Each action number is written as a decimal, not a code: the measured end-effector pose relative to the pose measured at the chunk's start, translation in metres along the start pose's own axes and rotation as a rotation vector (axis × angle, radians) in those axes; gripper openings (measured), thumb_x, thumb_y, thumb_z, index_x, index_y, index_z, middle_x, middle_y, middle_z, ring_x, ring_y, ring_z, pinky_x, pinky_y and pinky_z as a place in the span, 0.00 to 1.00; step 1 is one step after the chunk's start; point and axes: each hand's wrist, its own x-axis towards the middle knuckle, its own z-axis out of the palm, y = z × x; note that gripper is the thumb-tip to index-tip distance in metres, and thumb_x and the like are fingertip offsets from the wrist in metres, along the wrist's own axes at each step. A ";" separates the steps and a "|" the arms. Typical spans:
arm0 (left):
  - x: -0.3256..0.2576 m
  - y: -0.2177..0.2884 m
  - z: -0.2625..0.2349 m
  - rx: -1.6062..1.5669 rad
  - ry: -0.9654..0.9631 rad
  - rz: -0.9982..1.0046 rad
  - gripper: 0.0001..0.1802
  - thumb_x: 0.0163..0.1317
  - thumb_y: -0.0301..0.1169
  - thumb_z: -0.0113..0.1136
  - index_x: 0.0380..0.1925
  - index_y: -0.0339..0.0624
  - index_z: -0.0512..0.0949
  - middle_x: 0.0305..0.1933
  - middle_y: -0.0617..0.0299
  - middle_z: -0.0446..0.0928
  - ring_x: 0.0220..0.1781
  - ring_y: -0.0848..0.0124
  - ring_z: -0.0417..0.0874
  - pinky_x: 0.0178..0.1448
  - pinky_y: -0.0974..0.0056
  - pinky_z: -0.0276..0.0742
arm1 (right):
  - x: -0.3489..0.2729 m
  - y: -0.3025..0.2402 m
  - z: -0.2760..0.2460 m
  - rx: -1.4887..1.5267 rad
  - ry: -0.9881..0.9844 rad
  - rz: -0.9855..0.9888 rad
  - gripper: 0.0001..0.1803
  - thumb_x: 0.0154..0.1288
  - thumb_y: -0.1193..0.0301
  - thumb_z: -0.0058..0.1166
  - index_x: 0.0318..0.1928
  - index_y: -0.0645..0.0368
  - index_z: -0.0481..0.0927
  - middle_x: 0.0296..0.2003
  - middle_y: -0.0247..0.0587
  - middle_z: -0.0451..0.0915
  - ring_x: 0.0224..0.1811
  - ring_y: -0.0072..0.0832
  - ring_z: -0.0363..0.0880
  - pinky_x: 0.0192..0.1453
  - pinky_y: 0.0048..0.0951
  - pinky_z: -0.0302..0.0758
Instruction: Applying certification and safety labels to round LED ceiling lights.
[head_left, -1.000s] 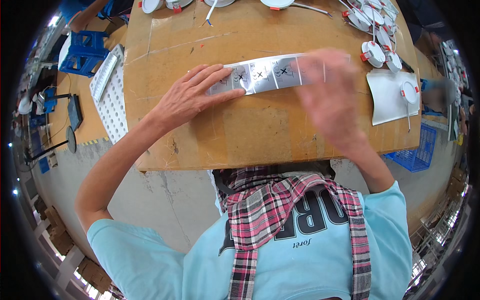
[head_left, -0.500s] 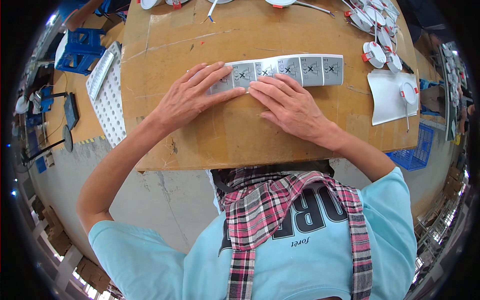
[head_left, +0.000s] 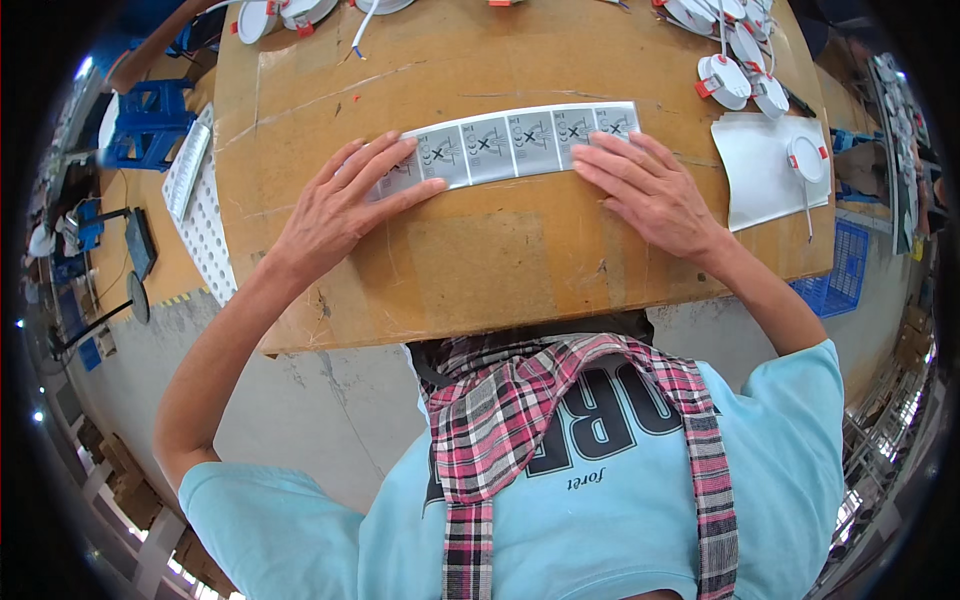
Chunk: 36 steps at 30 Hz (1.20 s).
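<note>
A strip of silver-grey printed labels (head_left: 490, 150) with a white backing lies across the middle of the tabletop, bowed slightly. My left hand (head_left: 350, 195) rests on its left end, fingers stretched out and covering part of the labels there. On the right end lies my right hand (head_left: 645, 190), its fingers extended over the last labels and the thumb tucked low. Neither hand grips anything; both press flat on the strip. Between them several labels show uncovered.
The brown table (head_left: 440, 270) has scratched, taped covering. Round white lamps (head_left: 725, 82) with red clips and cables pile up at far right. White sheets (head_left: 745, 170) lie at right with one lamp (head_left: 806, 160) on them. A perforated white panel (head_left: 205, 235) leans at left.
My right hand has slid right along the strip to its right end, so the hands are wider apart. My head view has shifted a little.
</note>
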 end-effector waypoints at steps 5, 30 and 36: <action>0.001 0.002 -0.004 0.024 -0.067 -0.030 0.39 0.56 0.22 0.52 0.65 0.77 0.66 0.71 0.62 0.59 0.73 0.64 0.60 0.77 0.56 0.56 | -0.030 0.013 -0.011 -0.032 0.027 0.098 0.27 0.57 0.73 0.60 0.59 0.56 0.75 0.64 0.31 0.70 0.70 0.31 0.63 0.73 0.39 0.59; 0.042 0.030 0.002 0.040 0.287 -0.145 0.25 0.54 0.37 0.65 0.52 0.44 0.75 0.43 0.62 0.74 0.47 0.66 0.77 0.50 0.61 0.73 | 0.102 -0.026 0.028 0.062 0.380 -0.219 0.11 0.55 0.73 0.53 0.40 0.61 0.76 0.40 0.40 0.76 0.46 0.33 0.77 0.47 0.33 0.77; 0.066 0.029 -0.014 0.154 0.320 -0.119 0.06 0.53 0.28 0.58 0.32 0.44 0.74 0.32 0.64 0.72 0.39 0.69 0.78 0.41 0.65 0.72 | 0.108 -0.017 0.006 0.044 0.378 -0.142 0.08 0.53 0.74 0.54 0.36 0.58 0.77 0.31 0.36 0.78 0.37 0.30 0.79 0.40 0.30 0.76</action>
